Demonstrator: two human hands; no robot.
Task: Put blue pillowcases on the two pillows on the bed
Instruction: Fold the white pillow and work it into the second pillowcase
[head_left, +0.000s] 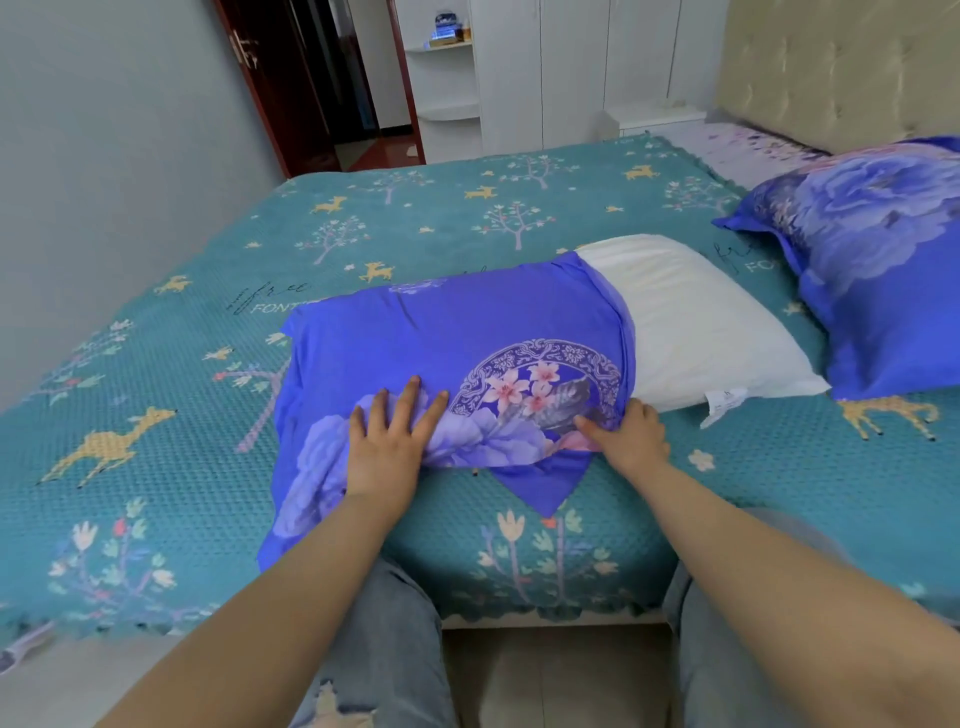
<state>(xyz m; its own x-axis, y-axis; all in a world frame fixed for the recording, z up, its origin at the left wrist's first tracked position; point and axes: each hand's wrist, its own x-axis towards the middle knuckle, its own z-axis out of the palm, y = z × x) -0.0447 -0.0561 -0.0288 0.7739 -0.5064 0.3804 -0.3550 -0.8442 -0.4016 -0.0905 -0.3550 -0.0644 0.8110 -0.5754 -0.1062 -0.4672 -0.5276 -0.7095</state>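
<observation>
Bedspread (208, 457): teal, waffle-textured, printed with yellow deer, pastel trees, script reading "free" over partly hidden block letters "FON…". White pillow (691, 332) lies across the bed near its front edge, about half sheathed in a blue pillowcase (441, 332) with a pink-flower medallion and pale blue roses; bare right end shows a small white tag (724, 401), print unreadable. Loose pillowcase corner hangs toward the bed's edge. Left hand (387, 441) presses flat on the cased part, fingers straight and spread. Right hand (631, 434) pinches the pillowcase's open hem. Second pillow (878, 260), fully cased in blue floral, sits at right by the padded headboard (841, 67)
</observation>
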